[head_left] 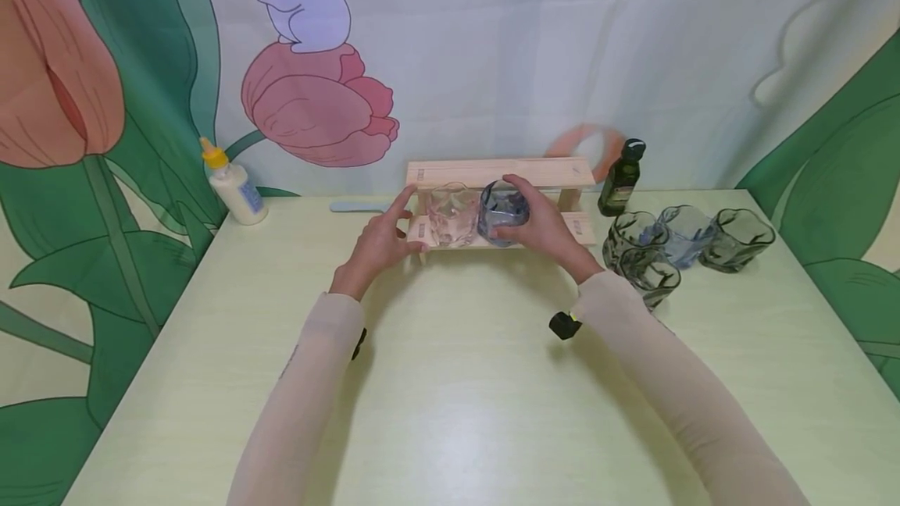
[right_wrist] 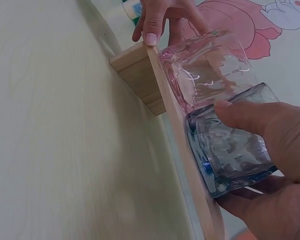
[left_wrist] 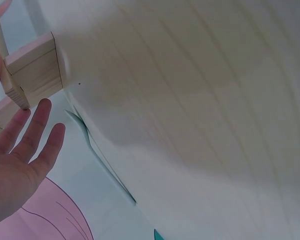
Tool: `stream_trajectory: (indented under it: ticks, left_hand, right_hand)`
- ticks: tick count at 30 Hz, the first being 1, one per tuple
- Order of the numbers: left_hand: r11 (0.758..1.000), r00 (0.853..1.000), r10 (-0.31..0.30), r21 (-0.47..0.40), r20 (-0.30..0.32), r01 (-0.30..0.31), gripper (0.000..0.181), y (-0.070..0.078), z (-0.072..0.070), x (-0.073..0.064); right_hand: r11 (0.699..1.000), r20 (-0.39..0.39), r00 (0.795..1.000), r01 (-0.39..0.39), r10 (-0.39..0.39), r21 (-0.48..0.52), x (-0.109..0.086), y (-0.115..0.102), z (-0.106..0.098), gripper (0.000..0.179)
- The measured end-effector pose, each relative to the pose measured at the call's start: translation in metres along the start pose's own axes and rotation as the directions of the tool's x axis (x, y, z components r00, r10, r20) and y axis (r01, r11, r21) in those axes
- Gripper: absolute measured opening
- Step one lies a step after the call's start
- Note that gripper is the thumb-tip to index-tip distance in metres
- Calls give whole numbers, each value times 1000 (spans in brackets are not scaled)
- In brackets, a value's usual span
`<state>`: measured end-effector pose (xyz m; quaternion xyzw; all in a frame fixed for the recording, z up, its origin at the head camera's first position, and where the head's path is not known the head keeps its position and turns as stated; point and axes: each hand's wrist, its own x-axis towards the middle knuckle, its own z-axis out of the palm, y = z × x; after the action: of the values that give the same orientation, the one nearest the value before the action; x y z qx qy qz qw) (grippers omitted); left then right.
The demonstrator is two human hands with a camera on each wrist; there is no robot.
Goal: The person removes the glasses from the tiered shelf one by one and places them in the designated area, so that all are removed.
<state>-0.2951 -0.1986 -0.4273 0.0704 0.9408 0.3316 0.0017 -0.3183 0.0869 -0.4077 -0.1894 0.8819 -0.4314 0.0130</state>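
Note:
A small two-level wooden rack stands at the back of the table. My left hand holds its left end, with the thumb at the lower board's front edge; the other fingers stretch along the end in the left wrist view. On the lower board sits a clear pinkish glass, just right of that hand. My right hand grips a blue-grey wavy glass between thumb and fingers. This glass is over the lower board, close against the pinkish one.
Several wavy glasses, greyish and bluish, cluster on the right of the table. Behind them stands a dark green bottle with a black cap. A white bottle with a yellow nozzle is at back left. A thin pale-blue strip lies left of the rack.

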Motion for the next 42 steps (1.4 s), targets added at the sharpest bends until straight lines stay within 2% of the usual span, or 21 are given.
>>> stream_trajectory:
  ticks: [13,20,28,35,42]
  left_hand:
    - [1000,1000,7,1,-7,-7,103,1,0,-2]
    - [1000,1000,3,5,-1,-3,104,-1,1,-1]
    - [1000,1000,-4,5,-6,4,103,-1,1,-1]
    - [1000,1000,-8,4,1,8,103,0,1,0]
    - [1000,1000,-9,2,4,9,103,-1,0,0]
  right_hand:
    - [1000,32,999,-14,14,4,-9,2,-11,90]
    - [999,29,999,-14,15,-40,-15,5,-19,90]
    - [998,13,1000,-5,6,-59,-27,4,-36,90]
    - [997,-10,1000,16,-16,-73,-38,11,-52,89]
    - [996,-44,999,1,-5,-85,-52,18,-69,87]
